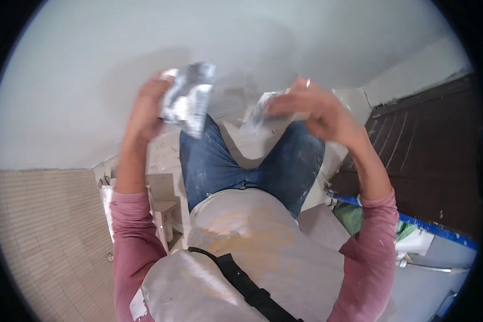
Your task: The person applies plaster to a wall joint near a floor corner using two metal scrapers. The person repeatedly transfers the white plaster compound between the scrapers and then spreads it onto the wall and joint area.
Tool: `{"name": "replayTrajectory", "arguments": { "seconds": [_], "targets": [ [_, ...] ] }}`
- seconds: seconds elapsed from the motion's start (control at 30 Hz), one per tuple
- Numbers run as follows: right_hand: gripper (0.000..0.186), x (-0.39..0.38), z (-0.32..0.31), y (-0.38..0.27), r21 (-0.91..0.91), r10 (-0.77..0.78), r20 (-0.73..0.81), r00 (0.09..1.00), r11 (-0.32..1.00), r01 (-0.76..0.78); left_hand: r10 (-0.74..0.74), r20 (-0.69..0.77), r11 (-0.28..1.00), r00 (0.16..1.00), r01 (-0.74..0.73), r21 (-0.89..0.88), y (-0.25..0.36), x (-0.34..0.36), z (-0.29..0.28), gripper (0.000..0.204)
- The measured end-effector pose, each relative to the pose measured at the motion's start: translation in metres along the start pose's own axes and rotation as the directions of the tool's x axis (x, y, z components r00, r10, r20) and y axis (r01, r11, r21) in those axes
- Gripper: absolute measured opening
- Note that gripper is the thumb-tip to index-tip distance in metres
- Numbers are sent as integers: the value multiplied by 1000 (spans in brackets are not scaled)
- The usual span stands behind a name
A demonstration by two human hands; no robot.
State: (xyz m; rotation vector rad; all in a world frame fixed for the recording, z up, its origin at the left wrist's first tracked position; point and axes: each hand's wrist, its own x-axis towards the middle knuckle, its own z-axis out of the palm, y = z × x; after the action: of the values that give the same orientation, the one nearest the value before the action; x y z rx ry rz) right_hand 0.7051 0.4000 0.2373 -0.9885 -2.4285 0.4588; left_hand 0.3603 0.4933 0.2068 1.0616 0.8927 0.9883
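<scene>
Crumpled silver foil (189,102), perhaps a packet or a loose sheet, is gripped at its left side by my left hand (149,104). Several of that hand's fingers are hidden behind the foil. My right hand (324,110), raised at about the same height, is smeared by motion. At its fingertips is a smaller shiny silvery piece (257,114), also blurred, and it seems pinched there. The two pieces are apart, with a gap between my hands. Both are up in front of the pale wall, above my knees.
A smooth pale wall (241,37) rises in front of me. Tan ribbed tiling (43,231) is at the left, beside a small wooden box-like stand (166,214). A dark brown panel (424,150), a blue edge (437,229) and green material (349,217) lie to the right.
</scene>
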Motion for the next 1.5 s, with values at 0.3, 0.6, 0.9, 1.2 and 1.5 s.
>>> {"name": "replayTrajectory", "arguments": {
  "seconds": [0.3,0.6,0.9,1.2,1.5],
  "targets": [
    [34,-72,19,138,844,727,-496,475,274,462,-190,433,817,881,-102,567,131,97,-22,29],
    [36,-111,179,252,803,966,-27,-256,174,571,-408,380,682,830,0,732,131,107,-47,38],
    [48,-110,291,340,850,769,397,-501,-103,517,-491,306,557,816,24,830,140,105,-35,38],
    [40,-122,354,436,993,733,107,-671,-116,32,-447,258,579,856,57,813,138,97,-23,39],
    [38,-119,365,457,979,787,152,-599,-201,-16,-468,239,588,851,98,803,138,97,-28,40]
  ]
}}
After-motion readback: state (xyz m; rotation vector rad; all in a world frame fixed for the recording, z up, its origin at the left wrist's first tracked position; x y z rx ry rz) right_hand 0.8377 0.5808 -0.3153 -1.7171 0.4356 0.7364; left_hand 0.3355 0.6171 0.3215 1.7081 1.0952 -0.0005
